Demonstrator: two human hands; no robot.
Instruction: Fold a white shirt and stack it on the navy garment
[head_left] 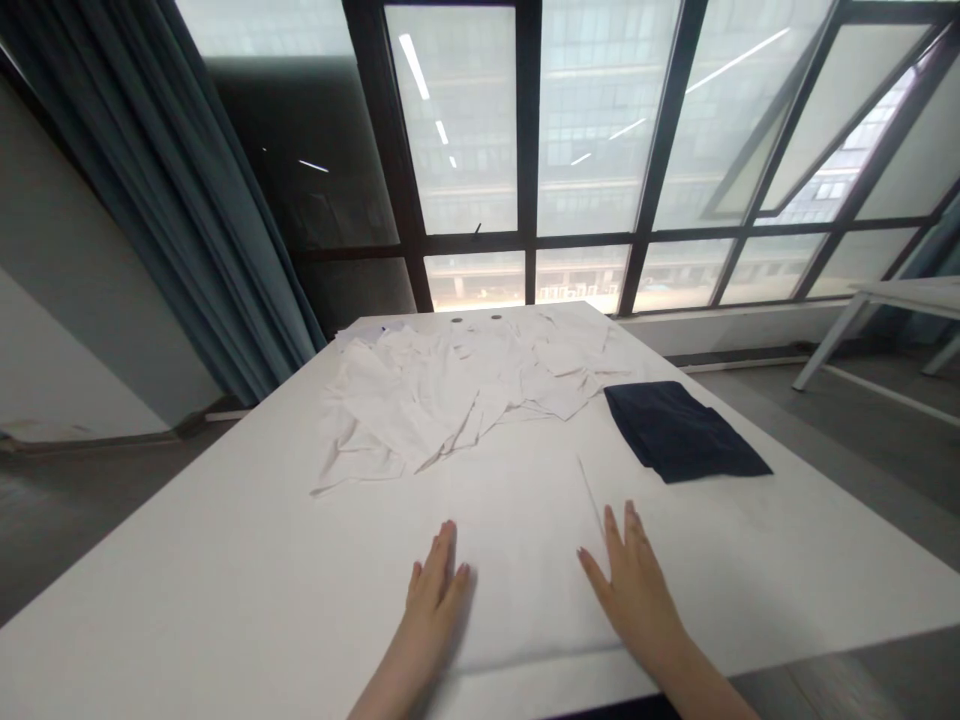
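A flat piece of white cloth (532, 600) lies on the white table between my hands. Its near edge and part of its right edge show; the rest blends into the tabletop. At its left side my left hand (435, 590) rests with fingers stretched out, holding nothing. My right hand (634, 585) is spread at the cloth's right edge, its thumb pointing inward and nothing in its grip. Farther back lies a rumpled heap of white garments (450, 385). A folded dark navy cloth (682, 430) sits to the right, beyond my right hand.
The white table (225, 560) stretches away toward large framed windows (457, 120). Two dark round spots (495, 317) are near its far end. A blue-grey curtain (195, 200) hangs at the left. Another white table (900, 295) stands off to the right.
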